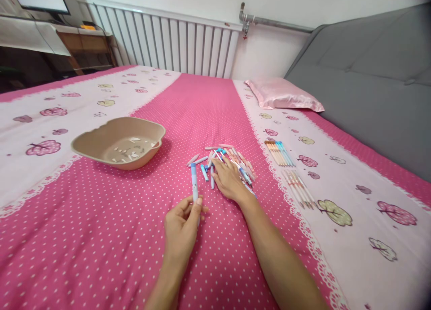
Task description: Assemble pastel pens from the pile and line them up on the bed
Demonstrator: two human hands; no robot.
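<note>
Head view: gripping a light-blue pen (194, 179) between the thumb and curled fingers of the left hand (183, 213), just left of a loose pile of pens (243, 162). Pointing the pen's bluer end toward the far side, with the left forearm rising from the near edge. Reaching farther out with the right hand (229, 177), palm down, into the pile on the pink dotted bedsheet (117, 238). Slanting the right forearm in from the near right, with the fingers lowered among the pens; cannot tell whether closed on one. Seeing, to the left, a tan basin (107, 132) with pale scraps (134, 155) inside; to the right, two flat rows of slim sticks (280, 153).
</note>
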